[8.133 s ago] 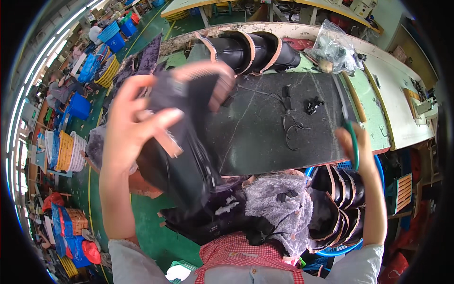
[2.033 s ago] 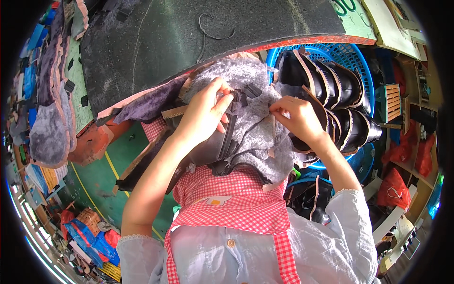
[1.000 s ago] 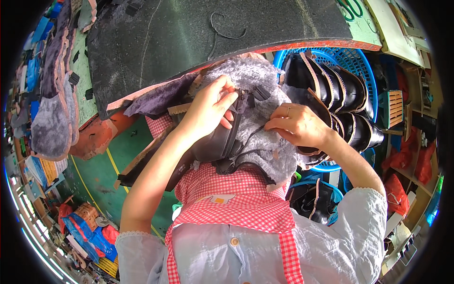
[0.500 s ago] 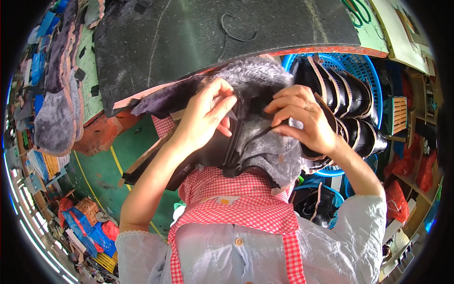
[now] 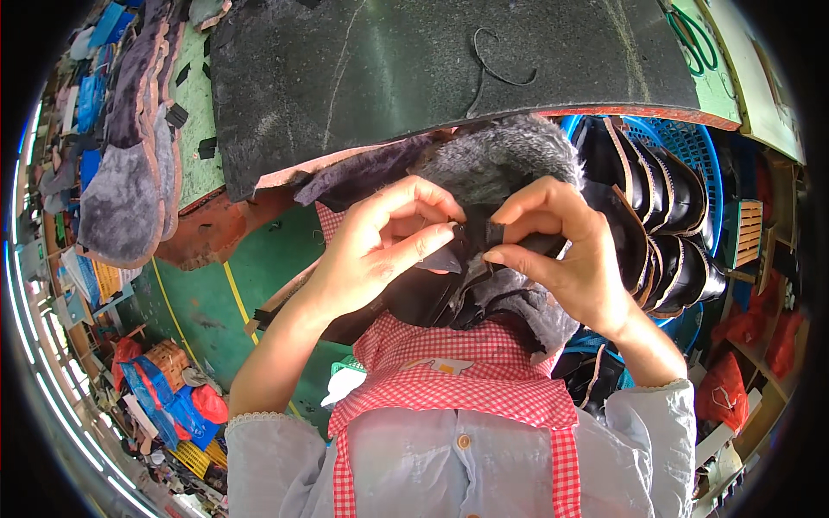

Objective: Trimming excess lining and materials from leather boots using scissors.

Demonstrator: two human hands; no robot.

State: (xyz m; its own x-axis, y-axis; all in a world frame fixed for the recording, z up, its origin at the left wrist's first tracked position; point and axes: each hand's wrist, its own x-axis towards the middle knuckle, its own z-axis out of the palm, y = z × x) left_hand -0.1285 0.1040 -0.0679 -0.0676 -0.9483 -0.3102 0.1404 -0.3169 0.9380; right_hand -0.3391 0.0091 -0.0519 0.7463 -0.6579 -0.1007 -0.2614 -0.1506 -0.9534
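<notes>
Over my lap lies a black leather boot upper [image 5: 419, 298] with grey fur lining [image 5: 540, 306]. My left hand [image 5: 367, 250] pinches a black edge of it between thumb and forefinger, close to the middle of the bundle. Just to the right, my right hand [image 5: 570, 250] holds a small dark strip [image 5: 494, 233] between thumb and fingers. The two sets of fingertips are close together but apart. Where the strip meets the upper is hidden by my fingers. A fluffy grey fur piece [image 5: 501, 160] lies beyond my hands, against the table edge.
A dark work table [image 5: 414, 69] spans the far side, with a loose black cord [image 5: 505, 79] on it. Green-handled scissors [image 5: 691, 39] lie at its right. A blue basket [image 5: 712, 173] holds several black shoe uppers [image 5: 656, 186]. Grey fur pieces [image 5: 121, 211] hang at the left.
My right hand has moved in toward the left one and now holds the small dark strip up. Both hands have lowered slightly, and the whole view has shifted a little.
</notes>
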